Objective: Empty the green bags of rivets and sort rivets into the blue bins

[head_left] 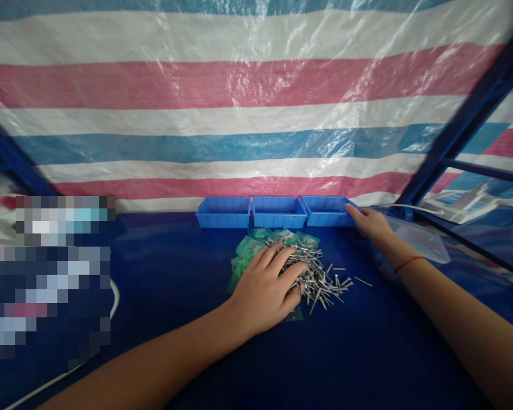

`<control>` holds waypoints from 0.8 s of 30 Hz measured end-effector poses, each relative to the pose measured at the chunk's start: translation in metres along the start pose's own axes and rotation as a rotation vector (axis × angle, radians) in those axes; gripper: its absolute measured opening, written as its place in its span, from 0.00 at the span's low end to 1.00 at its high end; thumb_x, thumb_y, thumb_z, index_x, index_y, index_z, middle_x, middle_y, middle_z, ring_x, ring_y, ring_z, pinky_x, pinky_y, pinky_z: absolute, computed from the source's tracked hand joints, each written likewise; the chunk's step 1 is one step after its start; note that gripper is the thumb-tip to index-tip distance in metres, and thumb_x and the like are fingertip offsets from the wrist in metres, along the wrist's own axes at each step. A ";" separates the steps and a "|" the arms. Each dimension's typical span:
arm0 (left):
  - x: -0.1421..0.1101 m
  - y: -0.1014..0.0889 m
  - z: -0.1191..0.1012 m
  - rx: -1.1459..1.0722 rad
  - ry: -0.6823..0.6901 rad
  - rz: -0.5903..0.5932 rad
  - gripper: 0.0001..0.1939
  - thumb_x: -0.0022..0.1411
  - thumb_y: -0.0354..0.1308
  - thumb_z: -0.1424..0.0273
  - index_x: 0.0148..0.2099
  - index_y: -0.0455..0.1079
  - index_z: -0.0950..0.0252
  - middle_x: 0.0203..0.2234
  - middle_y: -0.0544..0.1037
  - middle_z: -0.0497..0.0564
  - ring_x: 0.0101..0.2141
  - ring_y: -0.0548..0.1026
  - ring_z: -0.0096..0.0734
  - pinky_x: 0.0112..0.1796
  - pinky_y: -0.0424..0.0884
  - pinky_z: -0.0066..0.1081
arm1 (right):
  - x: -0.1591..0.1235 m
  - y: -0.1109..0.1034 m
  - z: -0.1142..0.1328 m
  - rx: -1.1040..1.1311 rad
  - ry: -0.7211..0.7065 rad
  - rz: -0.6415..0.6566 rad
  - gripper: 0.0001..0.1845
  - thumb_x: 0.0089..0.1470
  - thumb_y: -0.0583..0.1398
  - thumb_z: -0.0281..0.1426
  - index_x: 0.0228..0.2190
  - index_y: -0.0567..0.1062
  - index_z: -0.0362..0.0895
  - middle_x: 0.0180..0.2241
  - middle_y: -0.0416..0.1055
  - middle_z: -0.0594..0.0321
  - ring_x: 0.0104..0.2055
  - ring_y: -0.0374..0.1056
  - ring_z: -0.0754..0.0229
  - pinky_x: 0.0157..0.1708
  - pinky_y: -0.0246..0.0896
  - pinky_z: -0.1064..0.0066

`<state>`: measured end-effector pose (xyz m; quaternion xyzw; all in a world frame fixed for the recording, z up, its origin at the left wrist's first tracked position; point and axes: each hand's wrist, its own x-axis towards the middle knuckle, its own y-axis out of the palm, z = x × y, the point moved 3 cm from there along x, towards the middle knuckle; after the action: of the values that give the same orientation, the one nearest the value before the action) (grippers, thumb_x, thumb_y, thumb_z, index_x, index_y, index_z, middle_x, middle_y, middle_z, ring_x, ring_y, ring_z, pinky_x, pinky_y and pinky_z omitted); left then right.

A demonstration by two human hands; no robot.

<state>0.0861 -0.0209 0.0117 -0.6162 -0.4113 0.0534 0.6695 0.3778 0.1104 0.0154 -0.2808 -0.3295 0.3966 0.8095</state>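
My left hand lies with spread fingers on a heap of silver nails or screws; their exact kind is too small to tell. Under and beside the heap are small green-tinted plastic bags, partly hidden by that hand. Three blue plastic bins stand in a row behind the heap: a left bin, a middle bin and a right bin. At the right bin's outer end, my right hand grips the rim with its thumb on top; the other fingers are mostly hidden.
A clear plastic tray or lid lies beyond my right wrist. Striped sheeting hangs behind the blue tabletop, between blue metal posts. A white cable curves along the left, near a blurred-out area.
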 end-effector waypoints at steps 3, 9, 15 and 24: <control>0.001 -0.001 0.001 -0.013 -0.007 -0.013 0.16 0.64 0.51 0.67 0.53 0.64 0.62 0.55 0.64 0.57 0.55 0.61 0.45 0.54 0.61 0.47 | -0.016 -0.010 0.017 0.014 -0.065 -0.094 0.27 0.53 0.56 0.44 0.43 0.71 0.32 0.40 0.71 0.40 0.46 0.67 0.41 0.42 0.61 0.51; 0.009 -0.003 0.008 -0.094 -0.074 -0.058 0.18 0.63 0.53 0.63 0.53 0.62 0.64 0.50 0.67 0.57 0.51 0.65 0.44 0.50 0.66 0.46 | -0.122 -0.003 0.058 0.154 -0.816 0.271 0.33 0.50 0.58 0.47 0.54 0.62 0.43 0.51 0.66 0.49 0.52 0.64 0.48 0.48 0.62 0.54; 0.019 0.000 0.024 -0.230 -0.192 -0.111 0.14 0.63 0.54 0.69 0.50 0.63 0.64 0.43 0.72 0.52 0.46 0.69 0.38 0.48 0.67 0.41 | -0.169 0.005 0.067 0.006 -1.070 0.437 0.40 0.51 0.58 0.45 0.59 0.52 0.42 0.56 0.59 0.45 0.57 0.57 0.45 0.53 0.56 0.47; 0.015 -0.004 0.037 -0.321 -0.308 -0.310 0.08 0.60 0.56 0.76 0.40 0.72 0.60 0.44 0.67 0.50 0.42 0.71 0.32 0.48 0.67 0.39 | -0.164 0.000 0.071 0.012 -0.968 0.309 0.15 0.56 0.55 0.32 0.46 0.65 0.44 0.41 0.71 0.53 0.44 0.69 0.52 0.43 0.67 0.56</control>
<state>0.0717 0.0159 0.0191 -0.6289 -0.6008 -0.0226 0.4929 0.2474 -0.0119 0.0089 -0.1057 -0.6193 0.5981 0.4975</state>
